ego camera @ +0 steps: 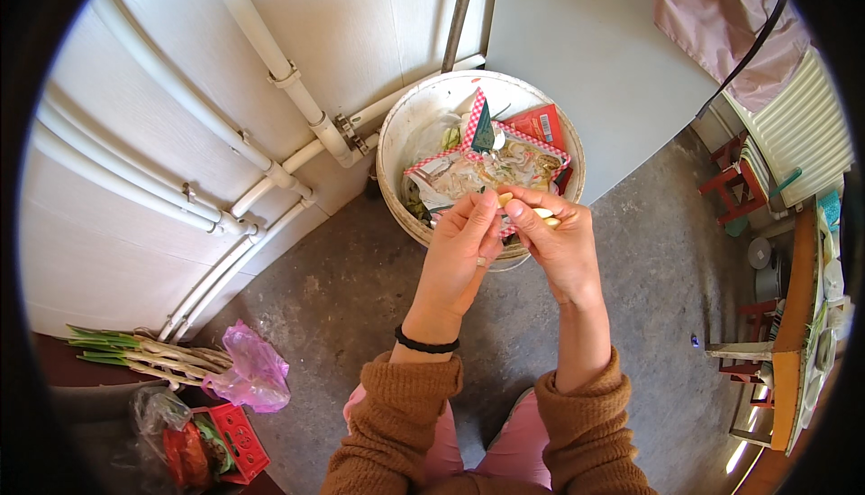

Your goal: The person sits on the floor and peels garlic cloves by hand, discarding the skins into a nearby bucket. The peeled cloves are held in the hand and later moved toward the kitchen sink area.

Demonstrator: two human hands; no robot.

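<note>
Both my hands meet above the near rim of a white plastic bucket (395,123) full of refuse. Between the fingertips of my left hand (466,231) and my right hand (557,235) is a small pale-yellow garlic clove (504,199). More peeled cloves (545,216) are tucked in the curled fingers of my right hand. Inside the bucket lie a bag with red-checked edging (481,123), a red packet (537,125), clear plastic and vegetable scraps. My fingers hide part of the clove and of the bucket's near side.
White pipes (270,69) run along the left wall. Leeks or large scallions (155,356), a pink plastic bag (253,366) and a red crate (236,437) sit at lower left. A grey panel (588,56) stands behind the bucket. A wooden table (791,346) and red stools (733,187) are at right.
</note>
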